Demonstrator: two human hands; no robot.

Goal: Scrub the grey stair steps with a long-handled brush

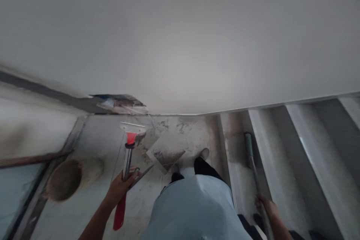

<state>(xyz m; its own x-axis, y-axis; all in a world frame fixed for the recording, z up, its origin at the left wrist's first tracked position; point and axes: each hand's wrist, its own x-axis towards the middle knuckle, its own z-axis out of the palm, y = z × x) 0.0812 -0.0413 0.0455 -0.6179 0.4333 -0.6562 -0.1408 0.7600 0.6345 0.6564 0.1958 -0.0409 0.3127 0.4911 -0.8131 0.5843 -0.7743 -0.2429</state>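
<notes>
In my left hand [123,183], fingers wrapped round it, is a scraper [120,210] with a red handle, a metal shaft and a wide blade pointing up and away from me. A second thin, pointed metal tool [144,176] sticks out to the right from the same hand; its kind is unclear. My right hand [268,208] grips the pole of a paint roller [254,174]. The grey-green roller head is at the far end, over the stair steps. Both hands are held low, apart from the wall.
A white wall [180,45] stands ahead, with a broken hole [122,104] at its base on the left. A dirty bucket [66,180] lies on its side at left. Stairs [298,150] go off to the right. A loose square tile [164,153] appears on the dusty floor near my feet.
</notes>
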